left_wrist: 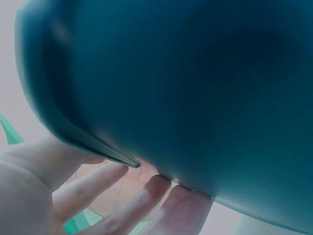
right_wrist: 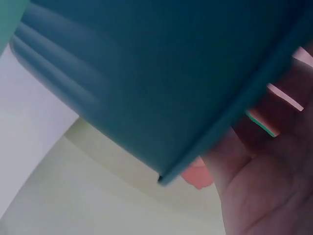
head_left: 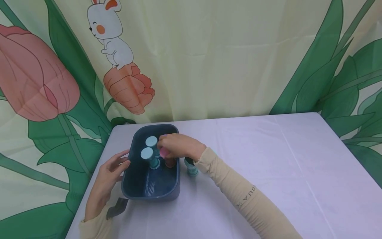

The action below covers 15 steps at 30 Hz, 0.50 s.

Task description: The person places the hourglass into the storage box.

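A white-covered table [head_left: 253, 186] is holding up a dark blue plastic bin [head_left: 162, 183]. The bin is looking stiff and light, maybe slippery on its smooth walls, so its rim is probably giving the best hold. The left hand [head_left: 107, 176] is touching its side with loose, spread fingers. The right hand [head_left: 180, 146] is reaching inside, fingers bending around a pink toy [head_left: 163, 152], likely hard, light and easy to pinch. Two light-blue spool-shaped toys [head_left: 147, 153] are standing in the bin; another light-blue toy [head_left: 192, 171] is sitting outside, just to its right.
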Available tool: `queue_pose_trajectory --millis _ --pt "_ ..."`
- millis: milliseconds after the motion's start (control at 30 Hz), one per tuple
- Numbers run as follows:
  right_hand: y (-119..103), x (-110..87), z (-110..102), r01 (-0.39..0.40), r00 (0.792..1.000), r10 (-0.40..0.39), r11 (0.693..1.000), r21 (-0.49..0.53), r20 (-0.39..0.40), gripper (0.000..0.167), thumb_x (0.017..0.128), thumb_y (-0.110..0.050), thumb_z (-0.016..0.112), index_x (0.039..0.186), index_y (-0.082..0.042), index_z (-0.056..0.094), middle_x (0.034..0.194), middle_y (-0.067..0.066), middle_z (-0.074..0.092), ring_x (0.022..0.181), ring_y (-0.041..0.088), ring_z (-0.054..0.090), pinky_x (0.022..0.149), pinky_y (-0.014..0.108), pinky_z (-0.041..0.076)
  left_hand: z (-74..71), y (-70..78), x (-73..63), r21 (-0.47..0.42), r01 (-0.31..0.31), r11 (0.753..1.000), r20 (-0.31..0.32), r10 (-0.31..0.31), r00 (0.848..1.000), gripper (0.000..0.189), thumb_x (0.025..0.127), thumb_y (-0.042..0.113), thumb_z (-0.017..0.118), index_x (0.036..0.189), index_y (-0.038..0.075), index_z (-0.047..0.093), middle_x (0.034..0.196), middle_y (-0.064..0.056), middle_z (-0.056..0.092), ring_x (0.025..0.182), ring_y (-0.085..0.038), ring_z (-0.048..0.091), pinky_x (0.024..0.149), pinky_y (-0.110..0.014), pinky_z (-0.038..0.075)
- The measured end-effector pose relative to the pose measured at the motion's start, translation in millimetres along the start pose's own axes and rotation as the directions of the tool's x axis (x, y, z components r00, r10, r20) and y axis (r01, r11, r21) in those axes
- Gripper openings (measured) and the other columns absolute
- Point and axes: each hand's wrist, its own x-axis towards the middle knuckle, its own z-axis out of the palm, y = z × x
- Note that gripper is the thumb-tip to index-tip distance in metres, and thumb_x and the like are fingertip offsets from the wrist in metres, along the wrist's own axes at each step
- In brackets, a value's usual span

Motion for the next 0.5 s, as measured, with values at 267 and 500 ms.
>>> queue_pose_trajectory --millis 267,500 --pt "2 -14.9 -12 0.027 0.998 -0.028 0.999 -0.022 -0.063 0.032 0.089 -0.027 0.076 0.116 -0.012 0.071 0.105 0.001 0.066 0.095 0.013 0.059 0.088 0.025 0.052 -0.6 -0.2 0.1 0.006 -0.004 1.000 0.001 0.004 1.000 0.061 0.099 0.046 0.056 0.153 0.022 0.038 0.148 -0.019 0.047 0.131 -0.037 0.048 0.094 -0.054 0.050" --pt "3 -33.1 -21 0.027 0.992 -0.031 0.999 -0.027 -0.124 0.036 0.089 -0.024 0.076 0.121 -0.009 0.069 0.110 0.004 0.066 0.100 0.014 0.058 0.092 0.027 0.051 0.0 1.5 -0.7 0.012 0.006 1.000 0.004 -0.006 1.000 0.064 0.099 0.048 0.056 0.154 0.022 0.037 0.149 -0.019 0.046 0.132 -0.037 0.047 0.097 -0.056 0.048"
